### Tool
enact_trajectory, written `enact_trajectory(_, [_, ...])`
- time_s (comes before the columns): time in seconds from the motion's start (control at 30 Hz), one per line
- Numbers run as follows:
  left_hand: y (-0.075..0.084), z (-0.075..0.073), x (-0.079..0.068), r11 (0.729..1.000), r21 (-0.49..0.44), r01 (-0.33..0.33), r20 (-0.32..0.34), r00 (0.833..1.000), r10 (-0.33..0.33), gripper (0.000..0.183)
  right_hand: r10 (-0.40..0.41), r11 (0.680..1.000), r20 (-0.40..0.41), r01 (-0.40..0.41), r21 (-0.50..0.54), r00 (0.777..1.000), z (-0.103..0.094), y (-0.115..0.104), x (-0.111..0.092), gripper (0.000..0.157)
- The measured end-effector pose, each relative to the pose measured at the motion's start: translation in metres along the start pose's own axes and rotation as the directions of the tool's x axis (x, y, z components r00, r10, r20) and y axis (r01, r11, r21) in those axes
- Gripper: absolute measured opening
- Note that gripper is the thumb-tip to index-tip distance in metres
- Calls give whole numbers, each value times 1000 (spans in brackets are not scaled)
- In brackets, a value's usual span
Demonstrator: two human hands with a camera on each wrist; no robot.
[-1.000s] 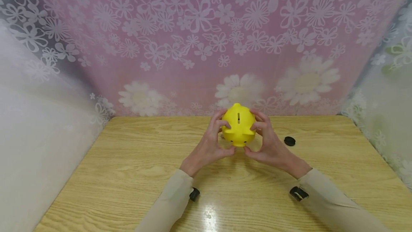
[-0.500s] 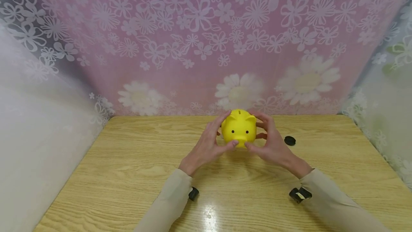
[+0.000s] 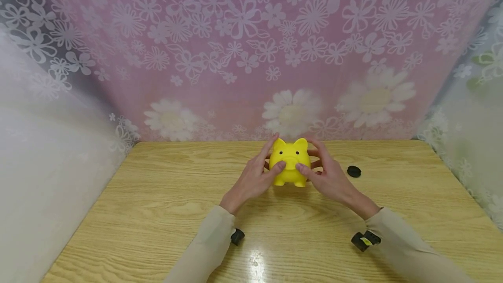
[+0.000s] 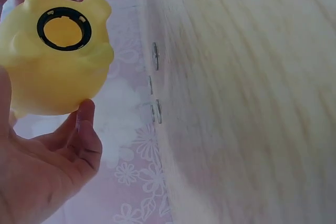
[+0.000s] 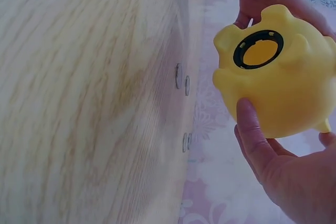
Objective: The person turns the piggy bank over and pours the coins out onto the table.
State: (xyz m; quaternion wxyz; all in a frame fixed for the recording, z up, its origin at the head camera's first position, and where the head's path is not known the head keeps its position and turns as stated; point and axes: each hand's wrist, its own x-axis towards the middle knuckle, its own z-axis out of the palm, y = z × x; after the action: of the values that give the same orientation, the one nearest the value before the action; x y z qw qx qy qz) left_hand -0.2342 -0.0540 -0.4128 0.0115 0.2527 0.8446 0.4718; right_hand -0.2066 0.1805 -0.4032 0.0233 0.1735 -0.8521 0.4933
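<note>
A yellow piggy bank [image 3: 291, 156] is held up off the table between my two hands, its snout and eyes towards the head camera. My left hand [image 3: 253, 180] grips its left side, with the thumb on the front near the snout. From the other side my right hand [image 3: 330, 180] holds it the same way. Underneath, a black-rimmed round hole [image 4: 64, 29] stands uncovered between the feet in the left wrist view. Several coins [image 5: 179, 76] lie on the table below the bank in the right wrist view; in the head view the bank and hands hide them.
A black round cap [image 3: 354, 171] lies on the wooden table [image 3: 165, 213] to the right of my right hand. Flower-patterned cloth [image 3: 220, 77] hangs behind the table's far edge, and pale cloth walls [image 3: 47, 165] stand at both sides.
Both hands have tilted the piggy bank back: its slotted top faced the head camera before, and now its face and front feet show. The cap has not moved.
</note>
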Motion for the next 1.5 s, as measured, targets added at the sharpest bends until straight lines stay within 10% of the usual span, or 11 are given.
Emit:
enact_trajectory(0.87, [6,1,1,980,53,191,70,978,-195,61,267,945,157,-290,152,951,-1,-5,6,75])
enact_trajectory(1.5, [4,-5,0,957,-150,247,171,960,-221,61,236,924,243,-295,245,941,-8,-4,5,80])
